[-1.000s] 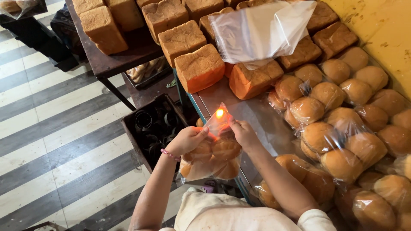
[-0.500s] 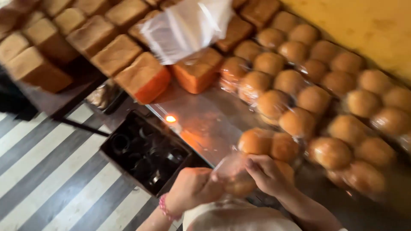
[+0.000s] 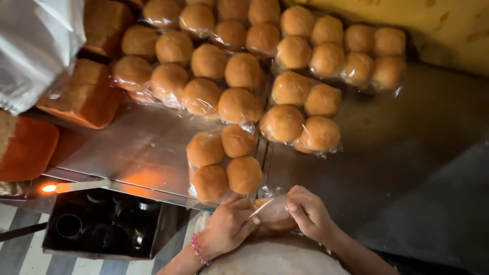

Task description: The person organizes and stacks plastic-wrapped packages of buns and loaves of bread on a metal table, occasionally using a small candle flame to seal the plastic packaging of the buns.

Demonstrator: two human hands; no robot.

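My left hand point(image 3: 227, 225) and my right hand point(image 3: 308, 211) meet at the near edge of the metal table point(image 3: 142, 147), both gripping a clear plastic bag of buns point(image 3: 273, 216) close to my body. The bag's film is pinched between the fingers of both hands. Just beyond my left hand lies a sealed pack of four round buns point(image 3: 224, 165). Further back, several more bagged buns point(image 3: 300, 112) cover the table.
A small candle flame point(image 3: 49, 188) burns at the table's left edge. Rectangular bread loaves point(image 3: 86, 97) and a white plastic bag point(image 3: 35, 46) sit at the far left. A dark crate of round tins point(image 3: 102, 224) stands below on the striped floor. A yellow wall point(image 3: 433, 25) is at the back.
The bag of buns has come away from the flame toward my body. The view has swung right over the table, and the flame now sits far to the left.
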